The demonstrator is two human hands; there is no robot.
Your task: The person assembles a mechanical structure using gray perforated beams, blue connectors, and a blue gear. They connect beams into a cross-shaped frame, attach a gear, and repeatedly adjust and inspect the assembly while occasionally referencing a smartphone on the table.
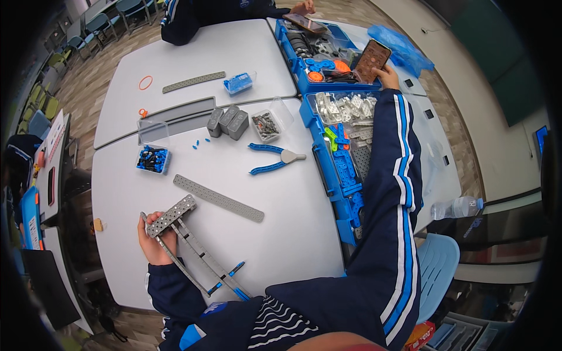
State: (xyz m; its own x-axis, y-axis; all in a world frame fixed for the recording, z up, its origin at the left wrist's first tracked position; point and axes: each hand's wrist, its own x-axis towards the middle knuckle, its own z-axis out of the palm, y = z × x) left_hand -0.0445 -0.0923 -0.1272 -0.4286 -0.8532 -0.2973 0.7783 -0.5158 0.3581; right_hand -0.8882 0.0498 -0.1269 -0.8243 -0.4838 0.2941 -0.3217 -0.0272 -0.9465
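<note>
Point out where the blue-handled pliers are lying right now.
In the head view, the blue-handled pliers lie on the white table near its middle, just left of the blue parts tray and below the small clear box of screws.

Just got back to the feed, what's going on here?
A person sits at a grey table. The left hand grips a grey beam frame resting on the table. The right hand reaches far out, holding a phone over the blue parts tray. Pliers and a loose beam lie between.
</note>
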